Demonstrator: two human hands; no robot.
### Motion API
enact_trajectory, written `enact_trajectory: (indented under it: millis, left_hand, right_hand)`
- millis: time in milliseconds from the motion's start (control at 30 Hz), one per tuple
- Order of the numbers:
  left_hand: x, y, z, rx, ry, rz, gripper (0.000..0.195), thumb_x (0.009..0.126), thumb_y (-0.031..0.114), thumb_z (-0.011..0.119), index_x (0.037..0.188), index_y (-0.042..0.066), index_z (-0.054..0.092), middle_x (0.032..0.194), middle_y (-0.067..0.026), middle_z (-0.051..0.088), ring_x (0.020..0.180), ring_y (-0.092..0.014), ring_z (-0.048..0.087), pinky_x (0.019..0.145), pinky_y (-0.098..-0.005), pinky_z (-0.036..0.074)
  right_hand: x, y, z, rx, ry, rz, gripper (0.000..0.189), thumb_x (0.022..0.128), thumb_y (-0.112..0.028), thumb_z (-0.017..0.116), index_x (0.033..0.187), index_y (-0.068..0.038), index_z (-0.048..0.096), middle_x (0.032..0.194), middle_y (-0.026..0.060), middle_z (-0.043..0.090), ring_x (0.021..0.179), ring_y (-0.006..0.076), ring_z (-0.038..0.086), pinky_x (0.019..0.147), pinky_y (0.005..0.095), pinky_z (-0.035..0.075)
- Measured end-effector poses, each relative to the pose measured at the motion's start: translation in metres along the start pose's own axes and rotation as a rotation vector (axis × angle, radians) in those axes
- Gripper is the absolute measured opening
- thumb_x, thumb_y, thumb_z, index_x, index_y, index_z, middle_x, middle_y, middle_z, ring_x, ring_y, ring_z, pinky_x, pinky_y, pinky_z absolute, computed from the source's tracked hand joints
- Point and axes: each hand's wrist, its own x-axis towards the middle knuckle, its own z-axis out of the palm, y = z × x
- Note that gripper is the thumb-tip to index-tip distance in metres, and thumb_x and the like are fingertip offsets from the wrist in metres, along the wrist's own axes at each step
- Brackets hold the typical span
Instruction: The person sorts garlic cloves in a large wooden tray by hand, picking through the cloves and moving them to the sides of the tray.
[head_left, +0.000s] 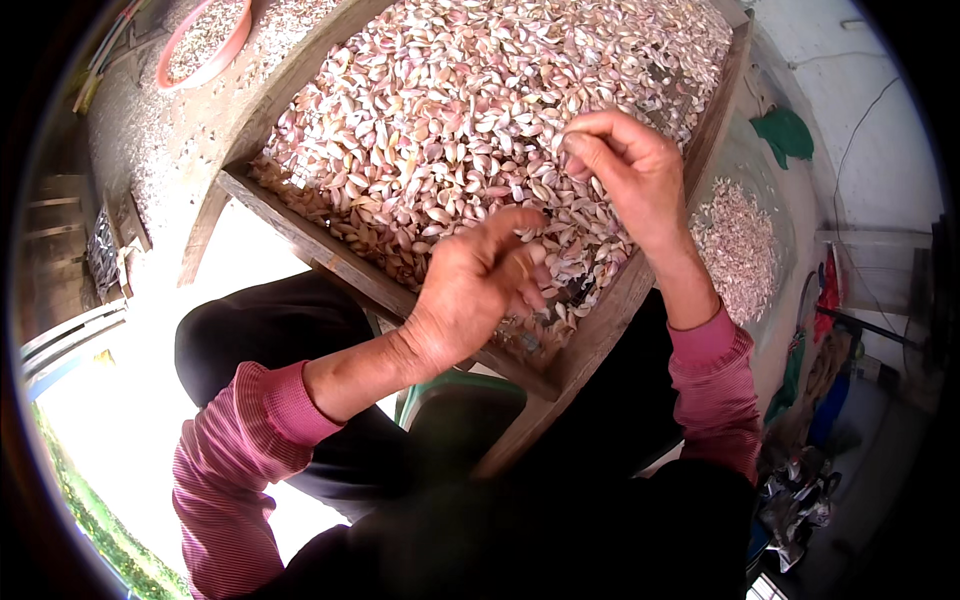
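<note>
Loose garlic cloves (450, 112), white to pink-purple, lie thickly over a wood-framed mesh tray (330, 251) in front of me. My right hand (634, 169) is above the tray's right part, thumb and forefinger pinched together on what looks like a pale garlic clove (559, 142). Nearer to me, my left hand (476, 274) hovers over the front corner with its fingers loosely curled. Blur at its fingertips hides whether anything is between them. Thin papery skins (525, 337) gather on the mesh in that corner.
A pink basin (240, 34) holding small pale pieces stands on the floor at upper left. On the right, a heap of cloves or skins (735, 247) lies on the floor, with a green cloth-like item (784, 135) beyond it. A green-edged stool (457, 382) is under the tray's front.
</note>
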Motion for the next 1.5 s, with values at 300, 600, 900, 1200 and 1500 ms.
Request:
enact_trajectory:
  millis: [300, 600, 900, 1200, 1500]
  left_hand:
    - [-0.033, -0.058, 0.012, 1.056, -0.42, 0.434, 0.036, 0.076, 0.004, 0.064, 0.112, 0.007, 0.063, 0.089, -0.0109, 0.065, 0.086, -0.032, 0.066, 0.076, -0.0428, 0.054]
    - [-0.029, -0.064, 0.012, 1.134, -0.49, 0.458, 0.028, 0.075, 0.005, 0.064, 0.102, 0.006, 0.063, 0.089, -0.0107, 0.064, 0.087, -0.031, 0.064, 0.079, -0.0424, 0.053]
    - [-0.027, -0.065, 0.012, 1.15, -0.501, 0.427, 0.018, 0.077, 0.009, 0.063, 0.095, 0.008, 0.063, 0.086, -0.0108, 0.065, 0.086, -0.032, 0.065, 0.078, -0.0427, 0.052]
    - [-0.023, -0.063, 0.02, 1.234, -0.562, 0.303, 0.017, 0.079, 0.014, 0.065, 0.094, 0.005, 0.063, 0.09, -0.014, 0.066, 0.089, -0.032, 0.067, 0.08, -0.0433, 0.052]
    - [-0.023, -0.063, 0.021, 1.209, -0.552, 0.242, 0.016, 0.085, 0.014, 0.059, 0.097, 0.005, 0.064, 0.098, -0.015, 0.066, 0.094, -0.032, 0.067, 0.082, -0.0429, 0.052]
  right_hand:
    - [0.011, 0.002, -0.008, 0.103, 0.058, 0.203, 0.015, 0.094, -0.014, 0.065, 0.1, -0.001, 0.069, 0.078, 0.0029, 0.068, 0.065, 0.0075, 0.062, 0.059, 0.0216, 0.052]
    - [0.012, 0.034, -0.025, -0.137, -0.03, 0.268, 0.019, 0.097, -0.011, 0.061, 0.115, -0.006, 0.064, 0.088, 0.0034, 0.069, 0.07, 0.0084, 0.061, 0.064, 0.0228, 0.054]
    - [0.001, 0.06, -0.043, -0.622, -0.065, 0.169, 0.012, 0.089, -0.012, 0.065, 0.096, -0.009, 0.075, 0.085, 0.0105, 0.074, 0.069, 0.0209, 0.068, 0.068, 0.0371, 0.054]
    - [0.03, 0.057, 0.008, -0.541, -0.244, -0.037, 0.021, 0.088, -0.009, 0.071, 0.108, -0.006, 0.072, 0.092, 0.008, 0.068, 0.073, 0.0178, 0.065, 0.071, 0.0319, 0.058]
    - [0.04, 0.064, 0.013, -0.519, -0.213, 0.024, 0.021, 0.091, -0.007, 0.065, 0.11, -0.012, 0.073, 0.094, 0.0051, 0.074, 0.071, 0.0138, 0.065, 0.064, 0.0333, 0.052]
